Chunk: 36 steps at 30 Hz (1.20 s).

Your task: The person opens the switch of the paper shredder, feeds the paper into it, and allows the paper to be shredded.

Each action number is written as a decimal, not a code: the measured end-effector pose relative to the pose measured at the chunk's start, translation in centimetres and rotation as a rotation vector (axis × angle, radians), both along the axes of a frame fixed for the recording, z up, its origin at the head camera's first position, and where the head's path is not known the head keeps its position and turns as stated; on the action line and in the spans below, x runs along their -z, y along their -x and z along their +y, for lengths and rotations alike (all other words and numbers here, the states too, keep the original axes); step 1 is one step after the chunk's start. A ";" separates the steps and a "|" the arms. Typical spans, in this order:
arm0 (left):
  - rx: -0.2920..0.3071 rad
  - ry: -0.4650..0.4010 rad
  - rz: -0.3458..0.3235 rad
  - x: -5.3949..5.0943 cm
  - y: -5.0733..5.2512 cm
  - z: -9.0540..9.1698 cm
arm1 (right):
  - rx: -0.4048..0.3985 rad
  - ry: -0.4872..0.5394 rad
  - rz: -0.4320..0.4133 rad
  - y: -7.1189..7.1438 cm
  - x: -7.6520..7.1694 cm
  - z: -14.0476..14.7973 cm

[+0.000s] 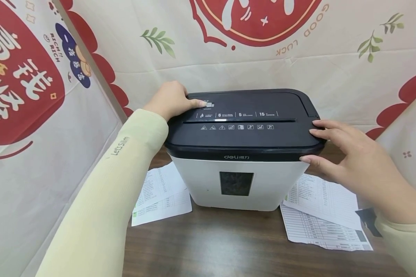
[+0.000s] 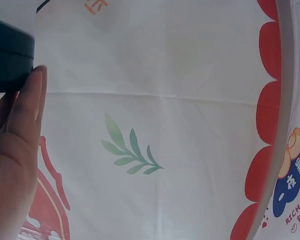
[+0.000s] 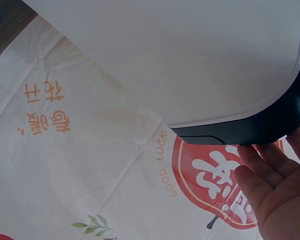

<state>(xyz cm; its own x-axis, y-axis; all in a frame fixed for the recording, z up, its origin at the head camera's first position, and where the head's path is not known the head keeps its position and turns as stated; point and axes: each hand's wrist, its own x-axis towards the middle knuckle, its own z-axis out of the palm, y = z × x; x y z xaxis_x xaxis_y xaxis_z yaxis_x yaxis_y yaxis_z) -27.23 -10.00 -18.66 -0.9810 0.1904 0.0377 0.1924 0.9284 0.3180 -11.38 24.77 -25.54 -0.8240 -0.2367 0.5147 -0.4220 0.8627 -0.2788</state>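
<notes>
A paper shredder (image 1: 246,181) with a white bin and a black top stands upright on the brown table. My left hand (image 1: 171,100) holds the top's back left corner, the thumb resting on a small switch (image 1: 208,104) and the other fingers over the edge. In the left wrist view, those fingers (image 2: 27,107) lie along the side of the dark top (image 2: 10,55). My right hand (image 1: 350,161) touches the top's right end with spread fingers, its thumb at the front corner. Its fingertips also meet the black rim (image 3: 240,131) in the right wrist view. A paper slot (image 1: 239,120) crosses the top.
Printed sheets (image 1: 163,192) lie on the table left of the shredder. More overlapping sheets (image 1: 326,211) lie at the right, beneath the right arm, by a dark flat piece (image 1: 369,221). A patterned cloth (image 1: 249,65) hangs close behind and on both sides.
</notes>
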 end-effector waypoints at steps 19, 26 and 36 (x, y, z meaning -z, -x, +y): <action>-0.023 0.022 0.002 -0.1 -0.8 0.0 | -0.003 0.004 -0.016 -0.1 -0.1 -0.3; -0.028 0.015 -0.001 0.1 -0.8 -0.4 | -0.002 0.014 -0.058 0.0 -0.4 -0.5; -0.016 0.012 -0.043 0.2 -0.8 -0.3 | -0.004 0.050 -0.055 0.1 0.0 0.1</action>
